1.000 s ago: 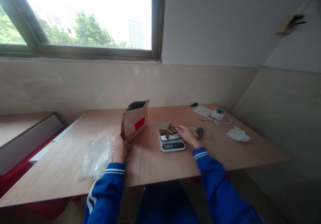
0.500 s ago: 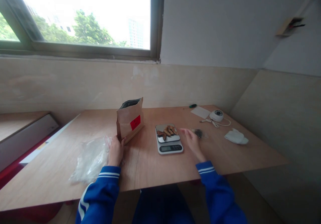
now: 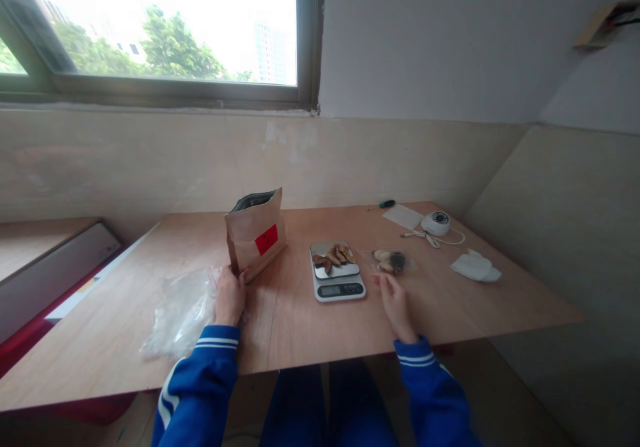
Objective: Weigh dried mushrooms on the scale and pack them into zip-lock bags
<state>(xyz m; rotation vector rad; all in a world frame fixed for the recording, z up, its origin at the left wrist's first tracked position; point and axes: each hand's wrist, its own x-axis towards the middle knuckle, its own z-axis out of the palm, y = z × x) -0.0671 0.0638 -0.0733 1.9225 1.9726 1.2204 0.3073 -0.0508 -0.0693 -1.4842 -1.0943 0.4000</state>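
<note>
My left hand (image 3: 230, 297) is at the lower left corner of a standing brown paper pouch (image 3: 255, 240), gripping it there; some fingers are hidden. The pouch's top is open and its front has a red label. Beside that hand lies a crumpled clear plastic bag (image 3: 180, 317). My right hand (image 3: 393, 300) holds nothing, its fingers loosely stretched out above the table, right of a white digital kitchen scale (image 3: 340, 291). Brown dried slices (image 3: 335, 257) rest on the scale's metal plate. Just beyond my right fingertips lies a small clear packet (image 3: 390, 261) with pale and dark contents.
At the right stand a white dome camera (image 3: 436, 223) with its cable and a crumpled white tissue (image 3: 476, 267). Farther back are a white paper (image 3: 403, 217) and a green-handled screwdriver (image 3: 387, 204). The wall (image 3: 400, 167) closes off the table's far edge.
My right hand has drawn back from beside the scale plate toward me, uncovering the small packet. My left hand stays at the pouch. The whole view has shifted slightly.
</note>
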